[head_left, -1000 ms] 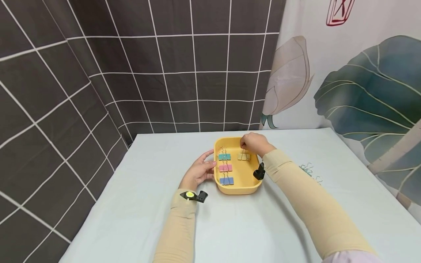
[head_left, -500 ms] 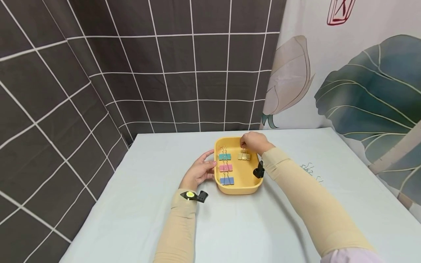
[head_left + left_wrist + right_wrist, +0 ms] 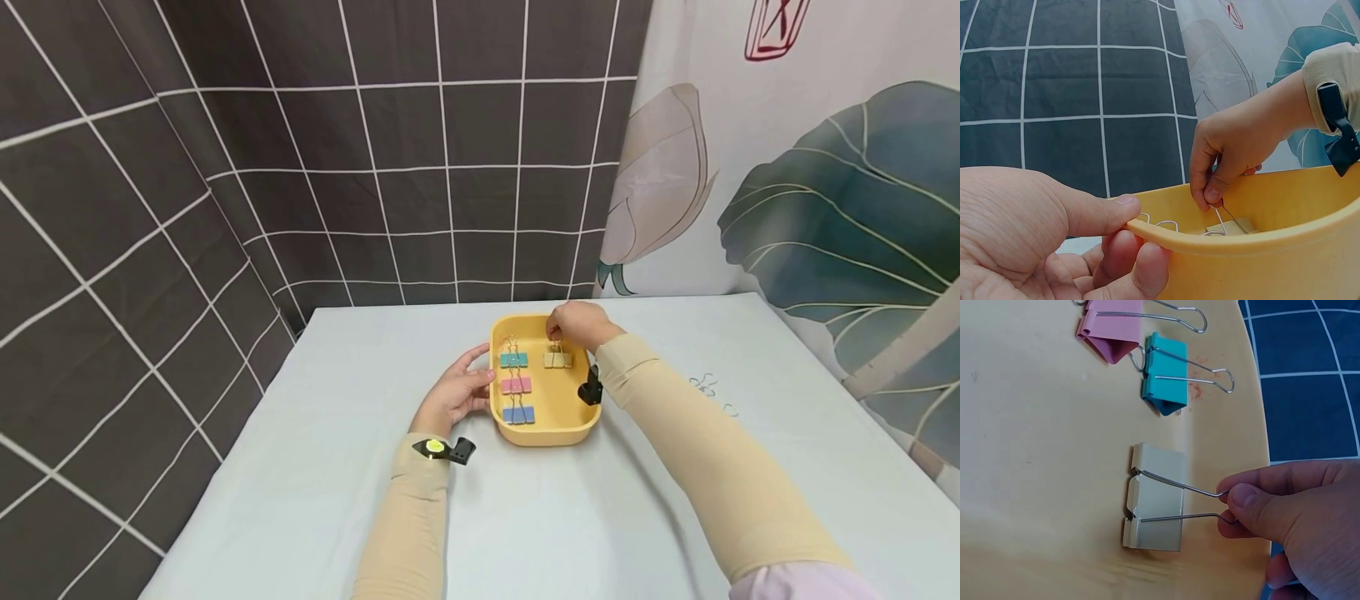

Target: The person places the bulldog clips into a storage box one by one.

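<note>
A yellow tray (image 3: pixel 545 437) stands on the table, its left rim pinched between the thumb and fingers of my left hand (image 3: pixel 459 392). In the left wrist view the thumb lies over the rim (image 3: pixel 1254 240) and the fingers are outside below it. My right hand (image 3: pixel 579 325) reaches over the tray's far right corner and pinches the wire handle of a cream binder clip (image 3: pixel 1160 494). That clip lies on the tray floor. Along the tray's left side lie a teal binder clip (image 3: pixel 513 360), a pink binder clip (image 3: pixel 516 385) and a blue binder clip (image 3: pixel 518 415).
Several more binder clips (image 3: pixel 703 384) lie on the white table (image 3: pixel 337 400) to the right, partly hidden behind my right forearm. A dark gridded curtain (image 3: pixel 405 192) hangs behind the table, with a leaf-printed curtain (image 3: pixel 840 200) at the right.
Both hands stay where they were, the right still at the cream binder clip and the left at the tray rim. The head view has shifted very slightly.
</note>
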A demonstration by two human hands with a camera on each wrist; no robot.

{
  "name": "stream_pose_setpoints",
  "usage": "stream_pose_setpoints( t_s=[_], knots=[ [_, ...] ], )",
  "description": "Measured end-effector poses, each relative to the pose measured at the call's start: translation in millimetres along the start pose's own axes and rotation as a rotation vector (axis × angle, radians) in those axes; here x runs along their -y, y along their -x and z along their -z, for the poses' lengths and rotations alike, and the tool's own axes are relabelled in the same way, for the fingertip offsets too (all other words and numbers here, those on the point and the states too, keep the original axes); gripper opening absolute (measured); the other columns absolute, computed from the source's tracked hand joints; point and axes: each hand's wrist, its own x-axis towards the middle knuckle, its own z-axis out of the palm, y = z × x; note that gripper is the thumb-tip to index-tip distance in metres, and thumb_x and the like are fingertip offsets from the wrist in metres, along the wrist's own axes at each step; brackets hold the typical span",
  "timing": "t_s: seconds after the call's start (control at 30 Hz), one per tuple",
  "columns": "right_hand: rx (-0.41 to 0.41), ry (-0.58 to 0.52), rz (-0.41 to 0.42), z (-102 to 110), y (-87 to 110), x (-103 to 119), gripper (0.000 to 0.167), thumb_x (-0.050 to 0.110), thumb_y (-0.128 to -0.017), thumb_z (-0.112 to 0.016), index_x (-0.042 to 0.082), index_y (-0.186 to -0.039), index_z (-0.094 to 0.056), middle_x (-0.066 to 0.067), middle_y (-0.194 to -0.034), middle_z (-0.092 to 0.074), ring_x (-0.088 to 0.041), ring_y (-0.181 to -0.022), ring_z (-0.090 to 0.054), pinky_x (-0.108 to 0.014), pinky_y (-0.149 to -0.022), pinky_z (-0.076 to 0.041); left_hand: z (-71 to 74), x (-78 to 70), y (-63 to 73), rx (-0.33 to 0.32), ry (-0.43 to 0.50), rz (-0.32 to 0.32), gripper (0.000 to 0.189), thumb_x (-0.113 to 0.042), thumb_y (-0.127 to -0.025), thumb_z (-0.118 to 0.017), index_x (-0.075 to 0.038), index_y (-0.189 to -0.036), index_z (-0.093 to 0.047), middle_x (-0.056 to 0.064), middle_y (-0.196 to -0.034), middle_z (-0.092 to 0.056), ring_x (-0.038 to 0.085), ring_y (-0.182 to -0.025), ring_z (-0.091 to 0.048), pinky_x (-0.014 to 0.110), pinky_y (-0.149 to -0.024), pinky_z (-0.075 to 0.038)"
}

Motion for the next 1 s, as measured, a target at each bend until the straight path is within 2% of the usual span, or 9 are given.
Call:
stream_pose_setpoints(
  t_s=[0.17,0.33,0.57,0.67,0.77,1.0],
  knots=[
    [0.006,0.002,-0.005,0,0.2,-1,0.011,0.009,-0.093,-0.073,0.016,-0.092,-0.080,0.001,-0.094,-0.073,-0.019,-0.083,-0.060,-0.039,-0.083,-0.058,-0.9,0.0,0.3,0.009,0.002,-0.003,0.062,-0.002,-0.100,-0.058,-0.028,-0.154,-0.042,0.024,-0.121,-0.062,0.018,-0.076,-0.065,0.027,-0.057,-0.059],
    [-0.023,0.001,-0.001,2,0.9,-2,0.012,0.010,-0.094,-0.072,0.016,-0.098,-0.081,-0.001,-0.102,-0.075,-0.020,-0.087,-0.063,-0.041,-0.085,-0.059,-1.1,0.0,-0.2,0.008,0.001,-0.007,0.063,-0.002,-0.099,-0.059,-0.027,-0.154,-0.042,0.025,-0.123,-0.062,0.017,-0.076,-0.065,0.027,-0.057,-0.060],
    [-0.152,-0.072,0.016,14,13.2,-17,0.017,0.014,-0.095,-0.072,0.015,-0.111,-0.079,-0.005,-0.112,-0.075,-0.023,-0.096,-0.070,-0.041,-0.082,-0.060,-0.9,0.0,-0.1,0.000,-0.011,0.000,0.063,-0.003,-0.100,-0.060,-0.028,-0.154,-0.042,0.024,-0.122,-0.063,0.017,-0.075,-0.064,0.027,-0.057,-0.059],
    [-0.182,-0.140,-0.025,23,25.9,-29,0.022,0.015,-0.097,-0.069,0.013,-0.118,-0.075,-0.008,-0.112,-0.074,-0.026,-0.096,-0.069,-0.043,-0.080,-0.059,-1.6,-0.3,-0.1,-0.002,-0.010,-0.006,0.062,-0.003,-0.099,-0.060,-0.028,-0.154,-0.043,0.025,-0.123,-0.063,0.017,-0.076,-0.063,0.027,-0.058,-0.059],
    [-0.185,-0.217,-0.106,29,40.9,-46,0.027,0.021,-0.101,-0.064,0.012,-0.126,-0.070,-0.012,-0.114,-0.071,-0.030,-0.098,-0.066,-0.047,-0.079,-0.058,-2.0,-0.5,-0.2,-0.004,-0.012,-0.011,0.062,-0.003,-0.099,-0.060,-0.028,-0.153,-0.043,0.025,-0.123,-0.062,0.017,-0.076,-0.063,0.027,-0.058,-0.059],
    [-0.227,-0.337,-0.289,28,87.3,-92,0.036,0.032,-0.104,-0.057,0.009,-0.130,-0.065,-0.020,-0.122,-0.065,-0.038,-0.108,-0.059,-0.058,-0.087,-0.053,-1.6,2.2,-2.2,0.000,-0.009,-0.014,0.062,-0.003,-0.099,-0.060,-0.027,-0.154,-0.042,0.025,-0.125,-0.062,0.017,-0.076,-0.064,0.029,-0.060,-0.060]
  ],
)
